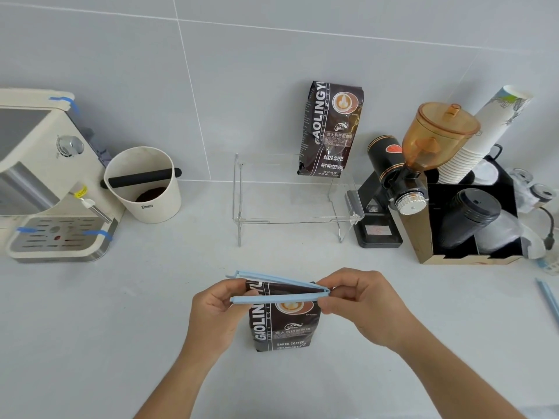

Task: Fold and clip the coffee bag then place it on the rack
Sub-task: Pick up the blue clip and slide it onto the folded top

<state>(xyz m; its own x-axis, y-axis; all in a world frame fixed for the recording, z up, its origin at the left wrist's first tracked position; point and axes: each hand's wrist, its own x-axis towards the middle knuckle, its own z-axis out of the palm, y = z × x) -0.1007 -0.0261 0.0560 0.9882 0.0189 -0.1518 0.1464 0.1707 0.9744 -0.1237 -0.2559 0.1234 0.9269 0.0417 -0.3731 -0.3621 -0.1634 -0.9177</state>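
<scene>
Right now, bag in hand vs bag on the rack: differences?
The near coffee bag stands on the counter, held between the left hand and right hand; the far coffee bag sits on the clear rack, leaning on the wall, untouched. The near bag has an open blue clip straddling its top; the far bag shows none. Same dark printed design on both.

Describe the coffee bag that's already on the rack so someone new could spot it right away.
Find the clear acrylic rack at the counter's back, between the cream knock box and the black coffee grinder. The dark brown coffee bag stands on its right rear, against the tiled wall. Unlike the matching bag in front, it has no blue clip.
</scene>
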